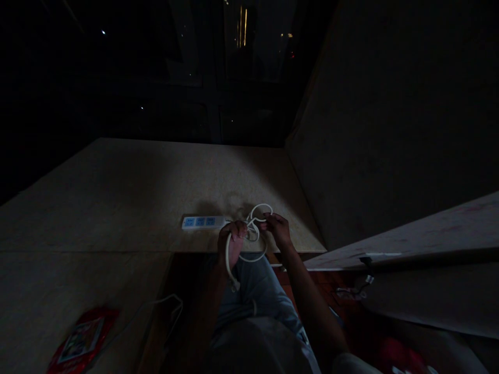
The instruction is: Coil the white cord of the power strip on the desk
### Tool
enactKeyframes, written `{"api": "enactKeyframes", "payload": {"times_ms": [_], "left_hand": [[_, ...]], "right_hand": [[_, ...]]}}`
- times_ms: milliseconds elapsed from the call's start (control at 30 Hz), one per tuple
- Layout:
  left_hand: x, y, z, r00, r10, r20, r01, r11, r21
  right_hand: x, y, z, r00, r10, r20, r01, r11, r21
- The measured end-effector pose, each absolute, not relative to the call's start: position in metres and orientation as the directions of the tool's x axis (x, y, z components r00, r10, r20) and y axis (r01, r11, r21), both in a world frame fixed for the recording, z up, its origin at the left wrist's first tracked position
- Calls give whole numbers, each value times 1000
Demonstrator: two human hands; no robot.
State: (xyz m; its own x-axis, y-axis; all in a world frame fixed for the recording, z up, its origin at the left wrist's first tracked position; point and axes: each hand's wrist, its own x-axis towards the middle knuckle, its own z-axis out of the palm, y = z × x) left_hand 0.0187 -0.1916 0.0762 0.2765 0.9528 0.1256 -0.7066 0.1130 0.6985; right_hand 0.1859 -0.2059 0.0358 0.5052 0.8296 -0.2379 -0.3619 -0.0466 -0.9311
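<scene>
A white power strip (216, 222) with blue socket panels lies on the pale windowsill ledge, just left of my hands. Its white power cord (262, 205) is looped and tangled between both hands, over the ledge's front edge. My left hand (234, 236) is closed around part of the cord, and the plug end (235, 285) hangs below it over my lap. My right hand (276, 227) pinches a loop of the same cord. The fingertips are dim, and some cord crossings between the hands cannot be made out.
The pale ledge (148, 182) runs beneath a dark window. A wall (390, 130) rises at the right. At lower left lie a red packet (81, 340) and a thin white cable (156, 300). Another plug with a dark cord (368, 280) is at lower right.
</scene>
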Motion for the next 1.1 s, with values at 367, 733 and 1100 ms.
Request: {"api": "enactKeyframes", "payload": {"times_ms": [367,733,1100], "left_hand": [[-19,-161,74,391,908,-148,-421,320,849],[12,-175,87,228,956,183,-54,-175,983],[60,-171,103,235,941,243,61,-264,962]], "right_hand": [[185,-217,56,495,858,-138,-373,66,-925],[165,-221,78,331,935,-125,-346,-3,-938],[195,-288,94,238,910,-340,-289,-268,-919]]}}
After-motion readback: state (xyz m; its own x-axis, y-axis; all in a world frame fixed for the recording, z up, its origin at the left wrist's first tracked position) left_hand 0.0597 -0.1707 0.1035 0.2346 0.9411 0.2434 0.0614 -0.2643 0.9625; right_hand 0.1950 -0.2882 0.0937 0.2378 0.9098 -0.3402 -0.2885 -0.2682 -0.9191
